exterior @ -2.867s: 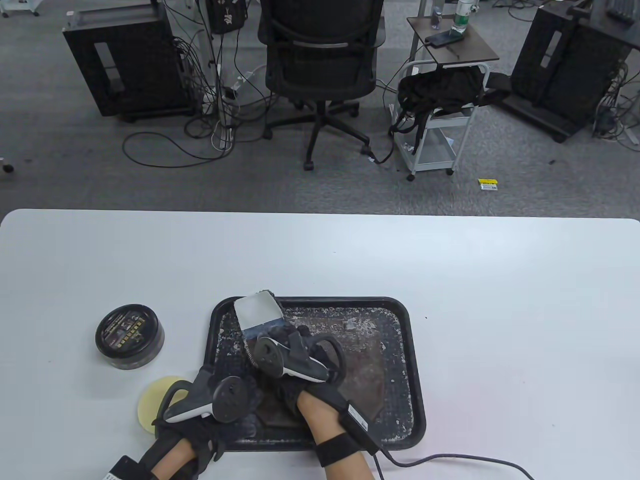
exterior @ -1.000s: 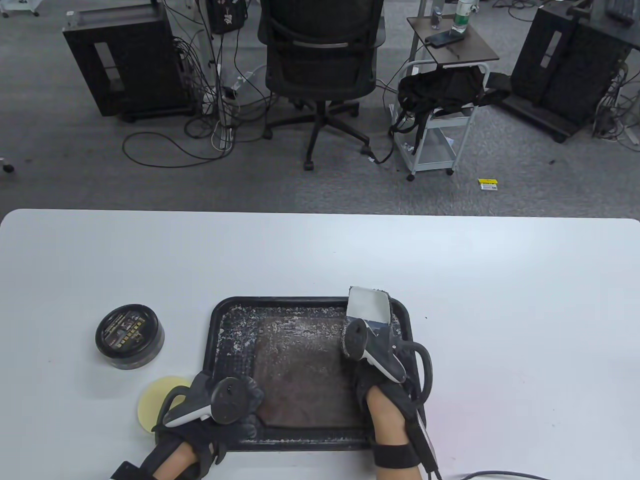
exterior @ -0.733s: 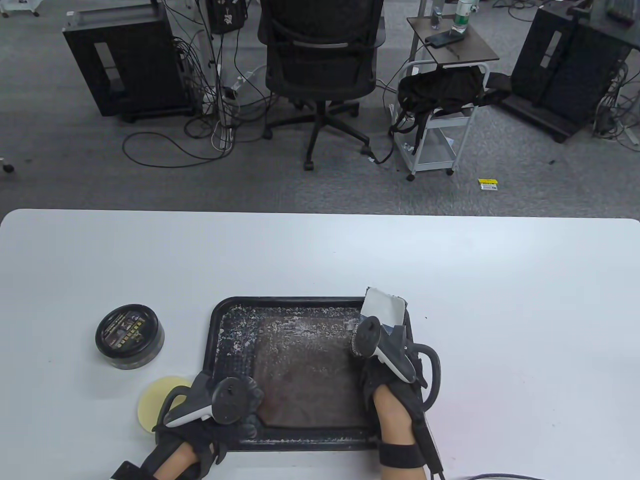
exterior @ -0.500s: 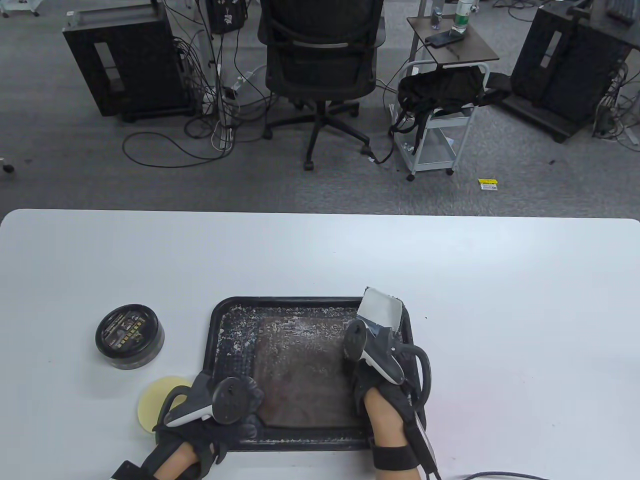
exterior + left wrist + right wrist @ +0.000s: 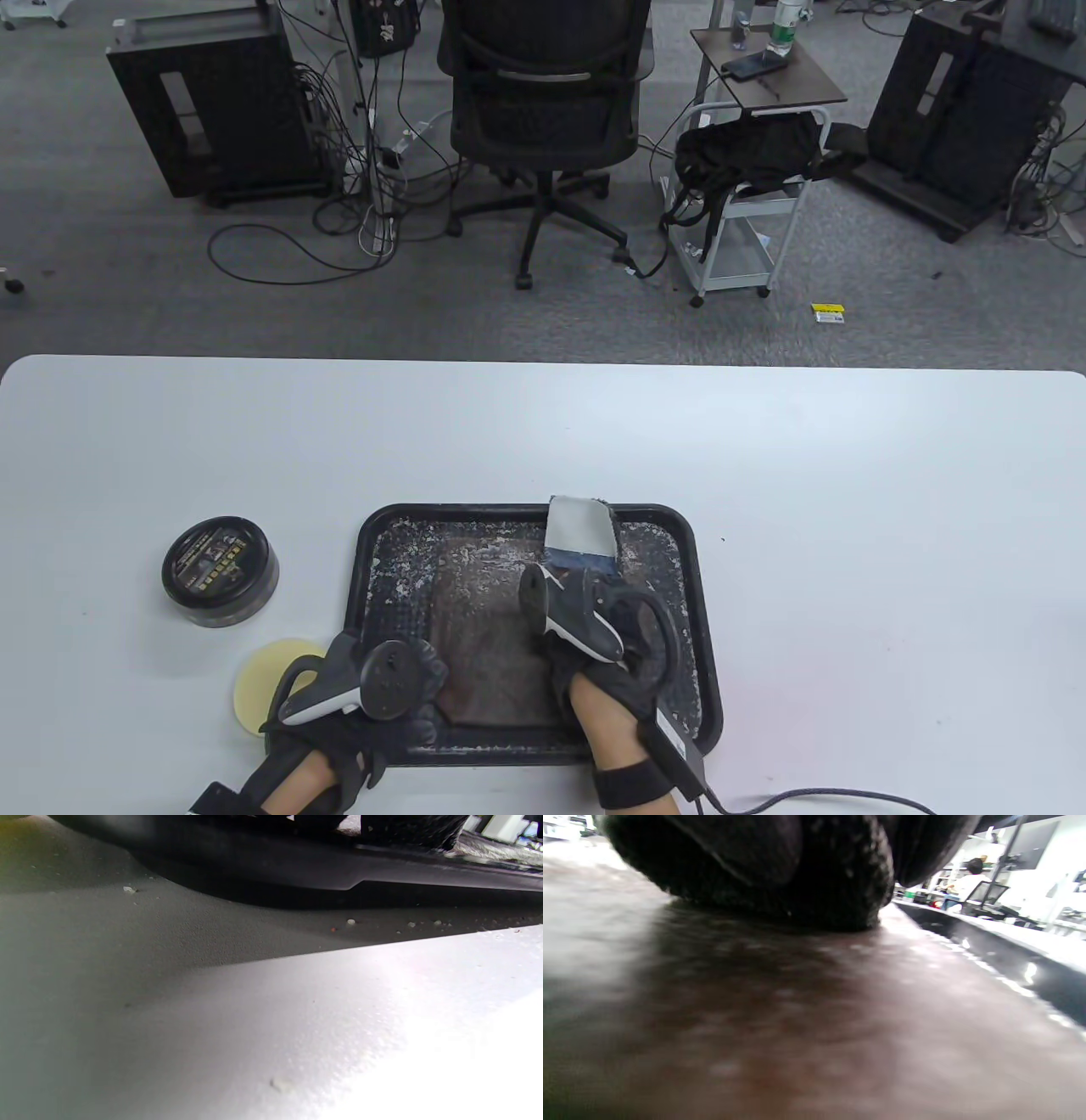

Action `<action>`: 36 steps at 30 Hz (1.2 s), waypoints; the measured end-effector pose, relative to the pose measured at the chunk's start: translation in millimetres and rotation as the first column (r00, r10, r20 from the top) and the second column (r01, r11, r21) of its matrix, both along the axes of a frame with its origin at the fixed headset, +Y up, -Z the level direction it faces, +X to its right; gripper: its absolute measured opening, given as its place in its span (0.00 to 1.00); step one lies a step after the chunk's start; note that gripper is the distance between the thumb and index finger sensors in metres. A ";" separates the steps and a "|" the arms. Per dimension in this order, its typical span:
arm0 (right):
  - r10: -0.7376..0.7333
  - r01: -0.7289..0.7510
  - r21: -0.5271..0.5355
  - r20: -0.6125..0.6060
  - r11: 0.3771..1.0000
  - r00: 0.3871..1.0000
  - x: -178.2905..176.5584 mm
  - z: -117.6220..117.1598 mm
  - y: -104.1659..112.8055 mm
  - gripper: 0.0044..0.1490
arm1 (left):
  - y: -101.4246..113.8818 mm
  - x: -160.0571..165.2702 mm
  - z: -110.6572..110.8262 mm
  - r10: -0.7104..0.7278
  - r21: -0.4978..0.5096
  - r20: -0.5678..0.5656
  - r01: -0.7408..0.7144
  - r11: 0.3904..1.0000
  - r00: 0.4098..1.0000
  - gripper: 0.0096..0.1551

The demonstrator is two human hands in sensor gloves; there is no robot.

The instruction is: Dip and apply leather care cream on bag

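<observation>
— Both hands busy?
— Yes. My right grip clasps the grey-white applicator pad on the flat brown leather bag in the black tray; my left grip presses flat on the tray's near-left corner.

You get even, bright overhead light on the table, sharp throughout. Your left wrist view blows out white at its lower right, dim at left. Your right wrist view is smeared, close-up and unfocused.

one black tray, one brown bag, one cream tin, one yellow sponge, one grey pad, two hands
</observation>
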State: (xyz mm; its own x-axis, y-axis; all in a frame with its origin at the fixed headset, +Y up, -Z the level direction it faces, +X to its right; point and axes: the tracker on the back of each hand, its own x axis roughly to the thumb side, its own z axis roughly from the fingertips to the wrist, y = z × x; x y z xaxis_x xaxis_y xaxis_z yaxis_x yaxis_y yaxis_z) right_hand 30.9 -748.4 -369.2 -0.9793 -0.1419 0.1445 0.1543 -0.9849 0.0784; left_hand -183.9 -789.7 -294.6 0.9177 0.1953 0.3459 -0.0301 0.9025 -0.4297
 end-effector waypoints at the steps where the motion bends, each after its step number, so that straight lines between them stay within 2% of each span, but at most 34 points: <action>1: -0.013 0.013 -0.006 -0.007 1.000 1.000 -2.9 0.4 -0.8 0.36 | -0.1 0.0 0.0 0.000 0.000 0.000 0.000 1.000 1.000 0.39; 10: -0.031 0.033 0.014 -0.128 0.999 0.991 -47.7 8.8 -5.4 0.36 | -0.6 0.2 -0.5 0.004 0.000 0.001 -0.004 1.000 1.000 0.39; 24: -0.206 0.188 -0.086 -0.338 0.978 0.918 -65.0 14.9 -8.2 0.35 | -1.3 0.1 -0.7 0.012 -0.003 -0.002 -0.012 1.000 1.000 0.39; 30: -0.188 0.166 -0.094 -0.337 0.982 0.922 -65.3 14.5 -8.6 0.35 | -1.6 -0.3 -0.9 0.018 -0.008 -0.008 -0.018 1.000 1.000 0.39; 36: -0.088 0.067 -0.078 -0.302 0.995 0.949 -55.2 12.3 -5.5 0.35 | -1.5 -0.7 -0.9 0.024 -0.015 -0.014 -0.024 1.000 1.000 0.39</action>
